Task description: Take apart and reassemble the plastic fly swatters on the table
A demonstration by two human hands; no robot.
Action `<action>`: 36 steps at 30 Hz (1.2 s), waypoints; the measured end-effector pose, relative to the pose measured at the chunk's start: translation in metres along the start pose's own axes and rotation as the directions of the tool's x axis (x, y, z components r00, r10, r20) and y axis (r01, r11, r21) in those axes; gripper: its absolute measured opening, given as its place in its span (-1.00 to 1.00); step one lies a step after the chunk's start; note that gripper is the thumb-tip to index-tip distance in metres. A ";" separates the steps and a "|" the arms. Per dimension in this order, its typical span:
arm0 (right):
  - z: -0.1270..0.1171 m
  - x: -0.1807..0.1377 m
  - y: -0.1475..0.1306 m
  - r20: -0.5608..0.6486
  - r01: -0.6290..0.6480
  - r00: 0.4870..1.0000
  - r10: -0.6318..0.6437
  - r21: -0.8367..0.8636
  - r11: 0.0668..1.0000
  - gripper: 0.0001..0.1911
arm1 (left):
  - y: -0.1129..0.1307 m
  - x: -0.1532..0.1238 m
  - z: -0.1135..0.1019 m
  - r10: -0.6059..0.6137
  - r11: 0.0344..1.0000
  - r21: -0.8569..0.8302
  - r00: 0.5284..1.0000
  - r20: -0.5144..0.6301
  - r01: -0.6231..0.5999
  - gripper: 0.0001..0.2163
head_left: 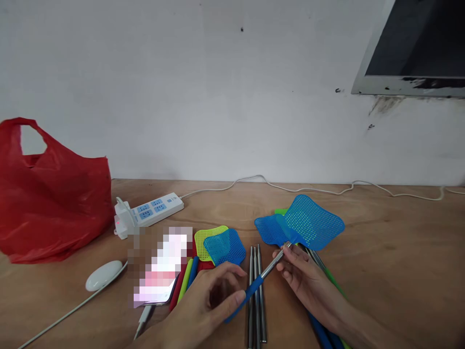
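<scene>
My right hand pinches a blue fly swatter by its metal rod, just below the mesh head. The swatter slants down to the left, ending in a blue handle. Beside that handle my left hand is curved with thumb and index finger apart; the thumb overlaps the handle, and whether it touches I cannot tell. Several bare metal rods lie under the handle. Behind my right hand, another blue swatter head partly covers a green one.
Left of the rods lie a yellow-green mesh head, a blue mesh head and coloured handles. A blurred phone, white mouse-like object, power strip and red plastic bag are farther left. A cable runs along the wall.
</scene>
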State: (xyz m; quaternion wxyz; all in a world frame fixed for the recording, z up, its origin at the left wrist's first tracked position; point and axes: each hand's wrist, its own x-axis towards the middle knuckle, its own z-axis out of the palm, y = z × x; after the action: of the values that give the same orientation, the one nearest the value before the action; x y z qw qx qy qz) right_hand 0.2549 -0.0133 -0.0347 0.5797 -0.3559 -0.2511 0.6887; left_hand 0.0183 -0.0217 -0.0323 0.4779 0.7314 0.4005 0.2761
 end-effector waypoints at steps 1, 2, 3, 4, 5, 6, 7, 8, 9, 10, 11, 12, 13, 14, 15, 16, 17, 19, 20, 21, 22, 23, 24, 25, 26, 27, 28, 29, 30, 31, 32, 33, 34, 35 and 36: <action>0.001 -0.001 0.000 0.006 0.003 1.000 -0.003 -0.013 1.000 -0.71 | 0.000 -0.001 0.000 0.006 0.999 0.043 1.000 0.010 -0.007 -0.69; 0.002 -0.003 0.000 0.017 0.007 1.000 -0.006 -0.030 1.000 -0.71 | 0.000 -0.001 0.001 0.012 0.997 0.076 1.000 0.022 -0.014 -0.70; 0.003 -0.004 0.000 0.035 0.008 0.999 -0.007 -0.049 0.999 -0.70 | 0.000 -0.002 0.002 0.017 0.994 0.105 0.999 0.032 -0.020 -0.71; 0.004 -0.006 -0.001 0.055 0.008 0.998 -0.005 -0.064 0.998 -0.69 | 0.001 -0.002 0.002 0.022 0.991 0.128 0.999 0.039 -0.027 -0.73; 0.005 -0.007 -0.001 0.076 0.005 0.997 0.001 -0.076 0.997 -0.67 | 0.002 -0.002 0.003 0.027 0.989 0.147 0.998 0.049 -0.034 -0.76; 0.006 -0.008 -0.001 0.092 0.000 0.996 0.007 -0.083 0.997 -0.66 | 0.003 -0.002 0.003 0.030 0.986 0.165 0.998 0.057 -0.039 -0.78; 0.007 -0.009 -0.001 0.101 0.000 0.995 0.009 -0.086 0.996 -0.65 | 0.004 -0.002 0.003 0.030 0.983 0.181 0.997 0.066 -0.041 -0.80; 0.007 -0.010 -0.001 0.101 0.004 0.995 0.005 -0.089 0.996 -0.64 | 0.005 -0.002 0.003 0.028 0.980 0.197 0.997 0.070 -0.041 -0.81; 0.007 -0.010 0.000 0.096 0.013 0.995 -0.003 -0.097 0.995 -0.64 | 0.006 -0.002 0.003 0.026 0.977 0.208 0.997 0.067 -0.039 -0.81; 0.006 -0.010 0.001 0.090 0.024 0.996 -0.014 -0.111 0.994 -0.64 | 0.006 -0.003 0.002 0.021 0.976 0.216 0.998 0.058 -0.033 -0.82; 0.006 -0.010 0.002 0.083 0.036 0.996 -0.025 -0.129 0.991 -0.65 | 0.006 -0.003 0.001 0.014 0.975 0.221 0.999 0.045 -0.024 -0.82; 0.006 -0.010 0.003 0.075 0.048 0.996 -0.037 -0.148 0.988 -0.66 | 0.006 -0.003 0.001 0.005 0.976 0.218 0.999 0.036 -0.012 -0.81; 0.005 -0.009 0.004 0.069 0.060 0.996 -0.049 -0.166 0.984 -0.67 | 0.005 -0.004 0.000 -0.011 0.977 0.211 0.999 0.034 0.003 -0.80; 0.005 -0.009 0.004 0.066 0.070 0.996 -0.059 -0.180 0.981 -0.68 | 0.005 -0.005 -0.001 -0.027 0.979 0.202 0.999 0.037 0.019 -0.79; 0.005 -0.010 0.004 0.067 0.079 0.995 -0.068 -0.193 0.978 -0.68 | 0.004 -0.005 -0.001 -0.045 0.981 0.192 0.998 0.044 0.036 -0.78; 0.005 -0.010 0.004 0.072 0.083 0.995 -0.069 -0.203 0.976 -0.68 | 0.004 -0.006 -0.001 -0.058 0.982 0.183 0.997 0.049 0.048 -0.76; 0.006 -0.010 0.004 0.082 0.082 0.994 -0.066 -0.214 0.973 -0.68 | 0.003 -0.006 -0.001 -0.066 0.983 0.175 0.997 0.050 0.057 -0.75; 0.007 -0.011 0.004 0.101 0.078 0.993 -0.055 -0.245 0.966 -0.65 | 0.003 -0.007 0.000 -0.072 0.984 0.169 0.996 0.045 0.064 -0.72; 0.007 -0.012 0.004 0.105 0.079 0.993 -0.052 -0.266 0.961 -0.65 | 0.003 -0.007 0.000 -0.069 0.984 0.169 0.997 0.044 0.061 -0.71; 0.008 -0.012 0.004 0.104 0.080 0.993 -0.052 -0.287 0.955 -0.64 | 0.003 -0.007 0.001 -0.063 0.984 0.172 0.997 0.045 0.054 -0.70; 0.008 -0.013 0.004 0.098 0.081 0.994 -0.053 -0.305 0.949 -0.64 | 0.003 -0.007 0.001 -0.053 0.983 0.178 0.997 0.047 0.044 -0.70; 0.009 -0.013 0.005 0.091 0.080 0.994 -0.053 -0.319 0.944 -0.64 | 0.002 -0.007 0.002 -0.043 0.982 0.186 0.998 0.050 0.033 -0.70; 0.009 -0.014 0.005 0.081 0.078 0.995 -0.054 -0.327 0.942 -0.63 | 0.002 -0.007 0.003 -0.035 0.981 0.195 0.998 0.053 0.024 -0.70; 0.010 -0.014 0.005 0.071 0.077 0.996 -0.057 -0.328 0.941 -0.63 | 0.001 -0.006 0.003 -0.030 0.979 0.204 0.998 0.057 0.017 -0.70; 0.010 -0.014 0.005 0.060 0.076 0.996 -0.059 -0.325 0.943 -0.63 | 0.001 -0.006 0.004 -0.029 0.977 0.213 0.998 0.057 0.017 -0.69; 0.010 -0.013 0.006 0.050 0.077 0.997 -0.064 -0.317 0.945 -0.62 | 0.001 -0.006 0.004 -0.035 0.975 0.221 0.998 0.058 0.022 -0.69; 0.010 -0.013 0.006 0.042 0.078 0.997 -0.068 -0.307 0.949 -0.62 | 0.001 -0.005 0.004 -0.042 0.973 0.227 0.997 0.059 0.028 -0.68; 0.009 -0.013 0.006 0.036 0.078 0.997 -0.071 -0.293 0.953 -0.62 | 0.001 -0.005 0.004 -0.048 0.972 0.232 0.997 0.063 0.032 -0.68; 0.008 -0.012 0.006 0.031 0.078 0.997 -0.072 -0.278 0.957 -0.63 | 0.002 -0.005 0.004 -0.052 0.972 0.234 0.996 0.069 0.035 -0.67; 0.007 -0.012 0.007 0.028 0.074 0.997 -0.069 -0.265 0.961 -0.64 | 0.003 -0.005 0.004 -0.052 0.971 0.235 0.996 0.075 0.033 -0.67; 0.006 -0.011 0.007 0.024 0.069 0.998 -0.065 -0.255 0.964 -0.65 | 0.004 -0.005 0.004 -0.051 0.971 0.236 0.995 0.082 0.030 -0.66; 0.005 -0.011 0.008 0.022 0.063 0.998 -0.060 -0.249 0.967 -0.66 | 0.006 -0.005 0.003 -0.049 0.971 0.236 0.995 0.090 0.027 -0.66; 0.004 -0.010 0.008 0.019 0.059 0.998 -0.056 -0.246 0.967 -0.66 | 0.007 -0.005 0.003 -0.049 0.971 0.236 0.994 0.093 0.025 -0.66; 0.003 -0.010 0.009 0.019 0.056 0.998 -0.053 -0.247 0.967 -0.66 | 0.008 -0.006 0.003 -0.050 0.972 0.235 0.994 0.098 0.026 -0.66; 0.003 -0.010 0.009 0.021 0.053 0.999 -0.049 -0.250 0.967 -0.66 | 0.008 -0.006 0.003 -0.052 0.972 0.233 0.993 0.102 0.027 -0.66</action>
State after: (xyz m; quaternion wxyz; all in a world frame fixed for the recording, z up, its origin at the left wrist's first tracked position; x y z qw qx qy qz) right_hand 0.2478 -0.0248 -0.0373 0.5459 -0.4144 -0.3493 0.6389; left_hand 0.0205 -0.0298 -0.0260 0.4159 0.7877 0.4182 0.1781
